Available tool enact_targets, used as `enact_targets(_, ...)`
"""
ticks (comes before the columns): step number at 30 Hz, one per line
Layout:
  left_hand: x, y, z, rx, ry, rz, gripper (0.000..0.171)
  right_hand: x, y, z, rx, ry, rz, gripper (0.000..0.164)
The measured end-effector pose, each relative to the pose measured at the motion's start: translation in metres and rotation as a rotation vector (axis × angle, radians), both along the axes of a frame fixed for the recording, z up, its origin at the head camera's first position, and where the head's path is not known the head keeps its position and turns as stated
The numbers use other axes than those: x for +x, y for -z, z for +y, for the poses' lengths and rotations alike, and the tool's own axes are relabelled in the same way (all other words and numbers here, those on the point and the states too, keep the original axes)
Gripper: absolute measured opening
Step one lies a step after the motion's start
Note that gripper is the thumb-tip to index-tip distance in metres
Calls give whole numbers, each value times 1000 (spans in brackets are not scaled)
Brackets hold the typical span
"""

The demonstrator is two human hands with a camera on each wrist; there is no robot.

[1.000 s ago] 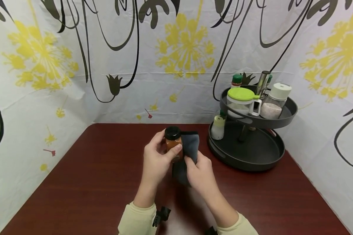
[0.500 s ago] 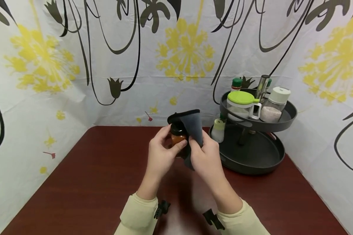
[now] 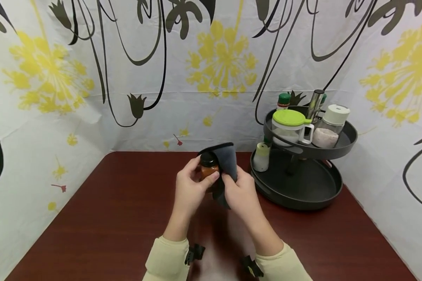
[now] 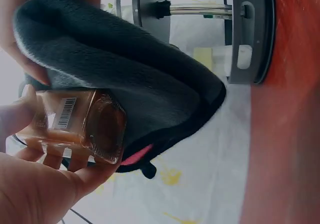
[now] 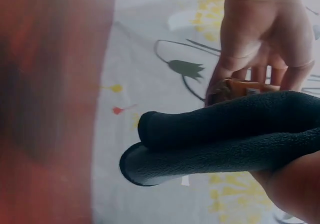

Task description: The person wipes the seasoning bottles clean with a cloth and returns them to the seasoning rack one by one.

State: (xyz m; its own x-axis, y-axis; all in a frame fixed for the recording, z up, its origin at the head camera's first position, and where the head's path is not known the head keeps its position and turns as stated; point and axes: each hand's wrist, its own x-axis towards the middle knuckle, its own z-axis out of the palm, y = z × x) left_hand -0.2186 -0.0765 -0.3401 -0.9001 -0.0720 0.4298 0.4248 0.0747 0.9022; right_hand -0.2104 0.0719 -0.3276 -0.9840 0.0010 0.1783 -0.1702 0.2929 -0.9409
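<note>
My left hand grips a small square-sided spice jar with a black lid and orange-brown contents. Its barcode side and base show in the left wrist view. My right hand holds a folded dark grey cloth against the jar's right side. The cloth's black-edged top stands up behind the lid, and a lower part hangs below the fingers. In the right wrist view the cloth covers much of the jar. Both hands are raised above the table.
At the right stands a two-tier black rotating rack. Its upper tier bears a green-lidded pot, a white-capped shaker and a green-capped bottle. A small pale bottle is on the lower tier. Patterned fabric surrounds the dark red table.
The cloth's upper edge has risen behind the lid since the first frame. Both hands went up and right, then came slightly back down and left, still holding jar and cloth.
</note>
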Motion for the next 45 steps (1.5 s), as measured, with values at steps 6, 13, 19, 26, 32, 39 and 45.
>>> enact_targets(6, 12, 19, 5, -8, -20, -15, 53, 14, 21, 1, 44, 22, -42, 25)
enact_targets(13, 23, 28, 10, -8, 14, -18, 55, 31, 12, 6, -33, 47, 60, 27)
enact_targets(19, 25, 31, -3, 33, -62, -7, 56, 28, 29, -8, 49, -13, 83, 24)
enact_targets(26, 18, 30, -3, 6, -70, -33, 52, 19, 32, -5, 120, -25, -37, 20)
enact_targets(32, 15, 25, 4, 1, -33, -33, 56, 21, 5, 6, 22, 18, 27, 28)
enact_targets(39, 16, 16, 4, 27, -28, -13, 54, 24, 16, 1, 15, -14, 40, 24)
enact_targets(45, 15, 13, 4, 44, -34, 6, 51, 18, 26, 1, 135, -12, -54, 22)
